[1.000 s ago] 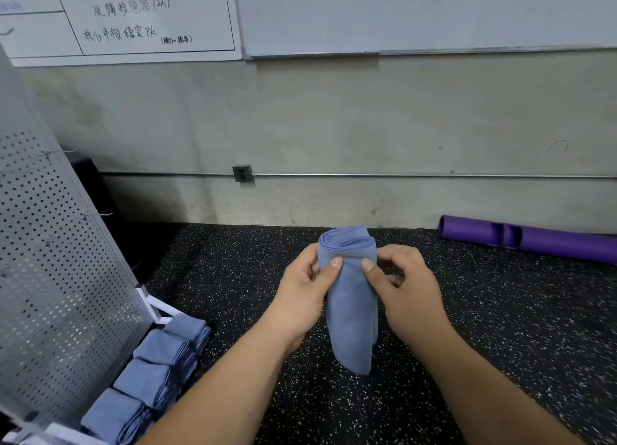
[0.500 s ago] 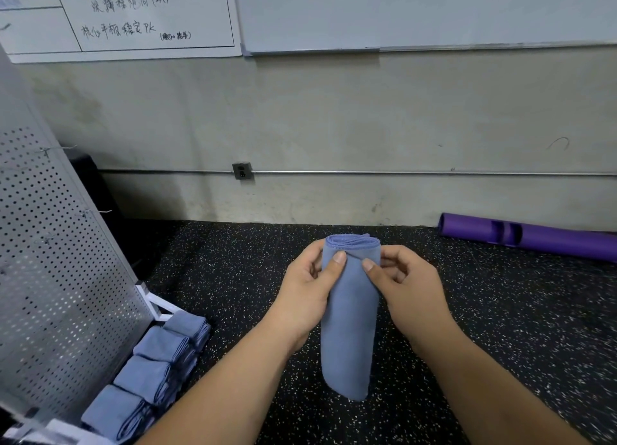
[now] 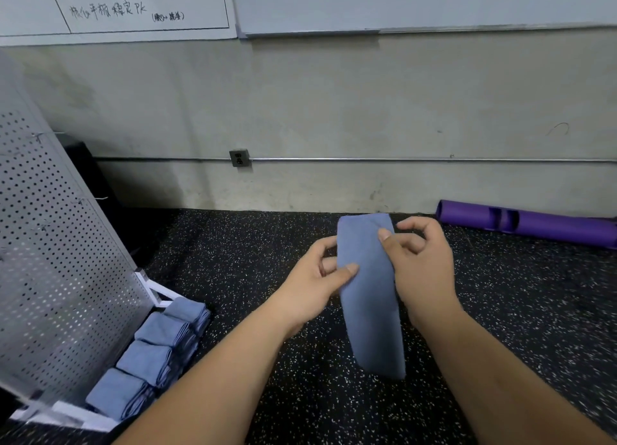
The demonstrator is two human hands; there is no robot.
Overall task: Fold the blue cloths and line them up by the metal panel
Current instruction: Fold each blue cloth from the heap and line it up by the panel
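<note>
A blue cloth [image 3: 369,297], folded into a long narrow strip, hangs in the air over the dark speckled floor. My left hand [image 3: 315,282] pinches its left edge between thumb and fingers. My right hand [image 3: 419,261] pinches its right edge higher up, thumb on the front. The perforated metal panel [image 3: 56,261] leans at the left. Along its foot lies a row of several folded blue cloths [image 3: 150,354], one beside the other.
A purple foam roller [image 3: 531,224] lies against the wall at the right. The grey wall with a pipe and an outlet box [image 3: 239,158] runs behind. The panel's white base frame [image 3: 157,291] juts out onto the floor.
The strip has dropped lower and lengthened, its rolled top flattened. My left hand slid down its left edge while my right hand stayed near the top. The view shifted slightly down.
</note>
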